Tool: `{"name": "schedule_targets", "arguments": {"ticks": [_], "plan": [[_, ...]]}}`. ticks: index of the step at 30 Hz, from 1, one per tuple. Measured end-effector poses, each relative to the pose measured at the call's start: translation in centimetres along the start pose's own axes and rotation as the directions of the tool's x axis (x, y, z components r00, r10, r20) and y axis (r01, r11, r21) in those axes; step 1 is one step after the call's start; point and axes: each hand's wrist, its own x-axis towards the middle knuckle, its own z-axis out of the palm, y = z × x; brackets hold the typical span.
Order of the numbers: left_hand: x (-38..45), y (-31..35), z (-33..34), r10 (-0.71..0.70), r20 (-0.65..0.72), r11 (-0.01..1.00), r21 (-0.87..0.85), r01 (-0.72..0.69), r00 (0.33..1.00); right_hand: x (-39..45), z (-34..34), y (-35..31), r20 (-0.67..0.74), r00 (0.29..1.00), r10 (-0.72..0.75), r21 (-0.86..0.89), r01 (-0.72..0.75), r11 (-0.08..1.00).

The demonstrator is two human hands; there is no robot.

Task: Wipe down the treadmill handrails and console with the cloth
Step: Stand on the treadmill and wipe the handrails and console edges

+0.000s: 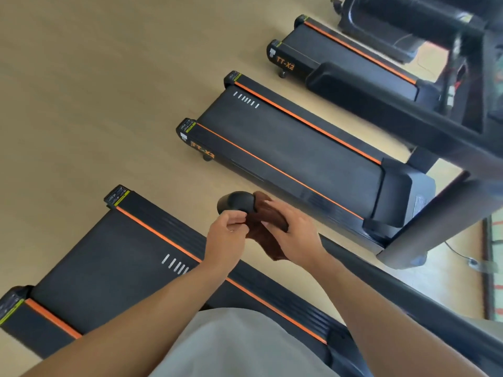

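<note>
A black treadmill handrail (402,295) runs from the lower right up to its rounded end cap (235,204) at centre. A dark brown cloth (268,235) is wrapped over the rail just behind the cap, with a loose corner hanging below. My right hand (292,234) lies on top of the cloth and presses it round the rail. My left hand (227,236) pinches the cloth's edge beside the cap, fingers curled. The console is out of view.
Below the rail lies this treadmill's black belt (114,268) with orange side strips. Two more treadmills (294,156) (343,61) stand parallel on the pale wood floor (95,91). A dark upright post (435,221) and a cable on the floor are at right.
</note>
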Motion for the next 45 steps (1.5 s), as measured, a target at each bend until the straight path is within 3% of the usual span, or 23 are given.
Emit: {"name": "schedule_targets", "arguments": {"ticks": [5,8,10,13,17,20,23,25,28,33,36,39,40,42,43,45], "plan": [[1.4,1.4,-2.1,0.114,0.064,0.991,0.064,-0.118,0.991,-0.5,1.1,-3.0,-0.067,0.998,-0.011,0.385,0.036,0.922],[2.1,1.7,-3.2,0.095,0.179,0.979,0.162,-0.125,0.979,0.5,1.0,-5.2,0.020,0.997,0.073,0.513,-0.073,0.855],[2.5,1.5,-3.7,0.042,0.234,0.966,0.237,-0.099,0.971,2.1,0.8,-6.0,0.064,0.994,0.094,0.406,-0.112,0.907],[2.5,0.7,-4.4,-0.017,0.276,0.950,0.304,-0.071,0.961,5.2,0.4,-6.8,0.012,0.990,0.140,0.059,-0.141,0.988],[2.6,-0.8,-6.0,-0.076,0.271,0.947,0.320,-0.015,0.960,9.7,0.9,-7.7,0.181,0.948,0.263,-0.346,-0.189,0.919],[3.2,-1.6,-7.9,-0.109,0.188,0.945,0.326,0.042,0.976,12.4,2.0,-7.8,0.258,0.917,0.306,-0.463,-0.160,0.872],[3.9,-1.8,-10.0,-0.063,0.010,0.941,0.334,0.056,0.998,13.6,2.3,-8.2,0.199,0.961,0.190,-0.275,-0.132,0.952],[4.4,-1.4,-11.3,-0.022,-0.129,0.952,0.301,0.061,0.991,13.8,1.8,-9.0,0.060,0.992,0.111,0.053,-0.115,0.992],[4.5,-0.2,-12.4,0.062,-0.281,0.971,0.237,0.007,0.958,13.8,-0.3,-10.9,-0.094,0.991,0.099,0.472,-0.043,0.881],[2.2,2.2,-10.5,0.252,-0.346,0.952,0.253,-0.169,0.904,11.5,-4.2,-10.7,-0.124,0.991,0.043,0.609,0.042,0.792],[-0.2,1.5,-7.8,0.258,-0.227,0.937,0.297,-0.185,0.939,9.3,-5.5,-7.2,-0.097,0.984,0.151,0.693,-0.042,0.720],[-2.9,-0.3,-4.4,0.147,0.139,0.905,0.381,-0.190,0.979,5.9,-5.9,-1.4,-0.084,0.933,0.351,0.675,-0.206,0.709],[-3.9,-0.8,-3.3,0.075,0.299,0.902,0.386,-0.192,0.951,4.4,-5.9,0.8,-0.096,0.902,0.421,0.653,-0.262,0.710],[-5.7,-1.8,-1.3,-0.084,0.547,0.915,0.374,-0.153,0.833,1.6,-5.8,5.1,-0.154,0.833,0.531,0.558,-0.370,0.742],[-6.3,-2.3,-0.6,-0.130,0.601,0.916,0.377,-0.137,0.789,0.3,-6.0,6.5,-0.185,0.806,0.562,0.477,-0.426,0.769],[-6.7,-3.3,0.1,-0.133,0.580,0.913,0.388,-0.129,0.803,-1.4,-6.6,7.7,-0.214,0.775,0.594,0.341,-0.511,0.789]]}}
